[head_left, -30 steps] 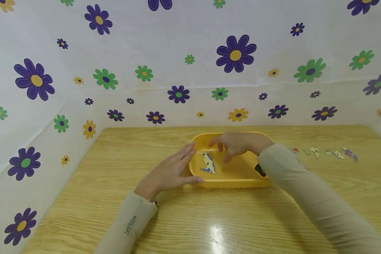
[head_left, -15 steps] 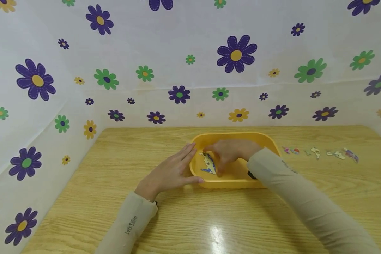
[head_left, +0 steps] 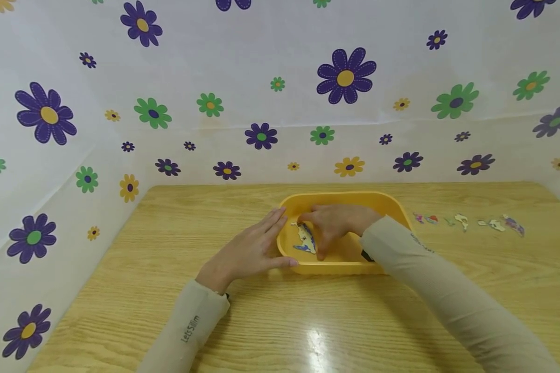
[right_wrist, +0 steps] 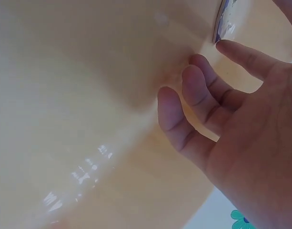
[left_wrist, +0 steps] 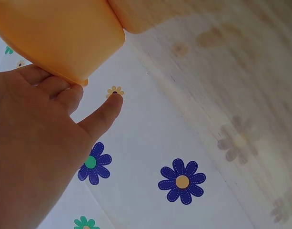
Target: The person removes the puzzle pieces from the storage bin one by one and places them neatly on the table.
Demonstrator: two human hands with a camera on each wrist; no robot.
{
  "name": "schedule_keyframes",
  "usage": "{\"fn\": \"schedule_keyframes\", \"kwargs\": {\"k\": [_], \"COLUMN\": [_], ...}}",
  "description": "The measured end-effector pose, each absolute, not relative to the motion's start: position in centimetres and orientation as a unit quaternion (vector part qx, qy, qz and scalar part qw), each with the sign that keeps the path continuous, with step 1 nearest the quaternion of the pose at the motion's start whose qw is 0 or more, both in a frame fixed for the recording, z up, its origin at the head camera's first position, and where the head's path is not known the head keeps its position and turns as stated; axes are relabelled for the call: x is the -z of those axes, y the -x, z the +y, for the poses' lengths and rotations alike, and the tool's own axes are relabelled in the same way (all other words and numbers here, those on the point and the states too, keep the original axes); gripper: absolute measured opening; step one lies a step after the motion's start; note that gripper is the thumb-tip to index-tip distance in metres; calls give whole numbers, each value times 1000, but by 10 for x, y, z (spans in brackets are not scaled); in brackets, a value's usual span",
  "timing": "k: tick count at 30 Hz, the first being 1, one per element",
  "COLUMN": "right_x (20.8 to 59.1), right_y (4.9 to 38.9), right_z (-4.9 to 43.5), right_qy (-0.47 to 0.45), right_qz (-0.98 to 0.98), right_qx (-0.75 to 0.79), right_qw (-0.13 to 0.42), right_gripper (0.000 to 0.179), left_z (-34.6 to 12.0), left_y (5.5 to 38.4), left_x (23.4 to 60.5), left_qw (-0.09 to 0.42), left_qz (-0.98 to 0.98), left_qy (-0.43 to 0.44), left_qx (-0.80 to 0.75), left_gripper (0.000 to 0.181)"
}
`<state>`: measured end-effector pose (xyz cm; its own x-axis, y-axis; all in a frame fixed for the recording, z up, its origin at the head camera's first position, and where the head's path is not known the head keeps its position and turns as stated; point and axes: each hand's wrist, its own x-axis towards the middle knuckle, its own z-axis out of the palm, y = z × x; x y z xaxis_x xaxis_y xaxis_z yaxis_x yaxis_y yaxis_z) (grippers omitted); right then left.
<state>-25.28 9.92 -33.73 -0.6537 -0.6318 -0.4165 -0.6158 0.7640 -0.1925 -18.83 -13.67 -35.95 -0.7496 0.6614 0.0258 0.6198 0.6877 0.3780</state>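
A yellow plastic tray (head_left: pixel 340 268) stands on the wooden table in the head view. My left hand (head_left: pixel 242 254) rests against its left end, fingers along the rim and thumb straight at the front corner. Seen from the left wrist, the fingertips (left_wrist: pixel 69 98) touch the rim. Inside the tray lies a flat, irregular cream-and-blue puzzle piece (head_left: pixel 306 239). My right hand (head_left: pixel 333 225) reaches down over it, index finger at its far end and thumb at its near end. In the right wrist view a fingertip meets the edge of the puzzle piece (right_wrist: pixel 223 24); the other fingers are loosely bent.
Several small flat coloured pieces (head_left: pixel 496 225) lie in a row on the table (head_left: pixel 485 290) right of the tray. A white sheet with printed flowers (head_left: pixel 280 109) hangs behind and to the left.
My right hand has moved left and down inside the tray, from above its middle to the puzzle piece. The left hand has stayed at the tray's left end.
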Motion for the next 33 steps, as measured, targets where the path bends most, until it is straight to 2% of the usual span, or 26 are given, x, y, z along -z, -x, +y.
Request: {"fn": "schedule_keyframes", "kwargs": {"k": [10,27,33], "right_x": [342,338,333], "right_y": [254,254,254], "right_z": [96,97,104], "right_qy": [346,360,363], "right_qz": [911,906,900], "right_qx": [24,55,100], "right_qw": [225,214,219], "right_gripper": [87,72,74], "left_z": [-138,-137,-137], "left_y": [188,189,187], "left_x": [359,360,359], "left_qw": [56,51,52], "left_qz": [914,912,912], "left_qy": [-354,-357,-358], "left_qx": [-190,-196,-195], "left_gripper": [99,97,98]}}
